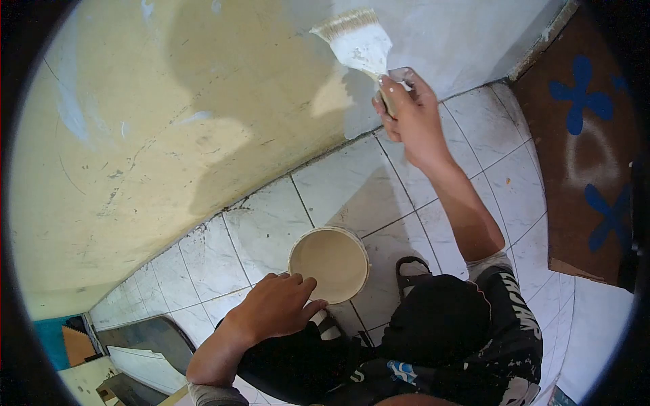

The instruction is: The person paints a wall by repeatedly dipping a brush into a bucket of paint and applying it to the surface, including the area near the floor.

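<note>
**Paintbrush raised before the wall**

Your right hand grips its handle; bristle contact is unclear. Your left hand curls its fingers over the rim of the bucket, on the tiled floor.

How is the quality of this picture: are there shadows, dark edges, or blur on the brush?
Head view: a broad shadow falls on the yellow wall, another on the floor tiles beside the bucket; head view: black, rounded edges frame the scene; head view: the brush in the right hand shows no strong blur.
</note>
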`<state>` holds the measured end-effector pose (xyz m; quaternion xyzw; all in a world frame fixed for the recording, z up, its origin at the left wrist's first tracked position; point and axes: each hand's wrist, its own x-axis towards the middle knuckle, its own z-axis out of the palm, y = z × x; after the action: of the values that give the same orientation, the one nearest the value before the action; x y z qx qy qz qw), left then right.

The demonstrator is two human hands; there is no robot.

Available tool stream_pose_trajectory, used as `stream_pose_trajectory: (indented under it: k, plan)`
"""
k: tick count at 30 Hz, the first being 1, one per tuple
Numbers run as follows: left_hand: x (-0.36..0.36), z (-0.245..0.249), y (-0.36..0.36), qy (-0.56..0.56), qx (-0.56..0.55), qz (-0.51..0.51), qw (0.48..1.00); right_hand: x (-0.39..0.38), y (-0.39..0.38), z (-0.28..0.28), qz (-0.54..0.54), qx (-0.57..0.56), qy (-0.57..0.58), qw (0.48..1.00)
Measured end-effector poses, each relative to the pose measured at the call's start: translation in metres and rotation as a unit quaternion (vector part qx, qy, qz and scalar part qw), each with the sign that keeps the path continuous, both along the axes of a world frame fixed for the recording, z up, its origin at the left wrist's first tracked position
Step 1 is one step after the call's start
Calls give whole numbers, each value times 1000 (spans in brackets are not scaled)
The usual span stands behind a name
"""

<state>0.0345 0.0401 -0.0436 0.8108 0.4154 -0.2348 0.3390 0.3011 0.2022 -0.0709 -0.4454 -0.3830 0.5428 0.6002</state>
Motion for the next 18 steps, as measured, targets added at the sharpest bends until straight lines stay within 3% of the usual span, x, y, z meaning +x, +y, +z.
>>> stream_pose_trajectory:
  k: [6, 18]
  plan:
    - [-2, 1, 1, -12, -3, 9, 1000, -16, 25, -134, -10, 15, 17, 1000]
    - [-1, 7, -8, -1, 5, 18, 1000, 5, -3, -247, -10, -175, -97, 980]
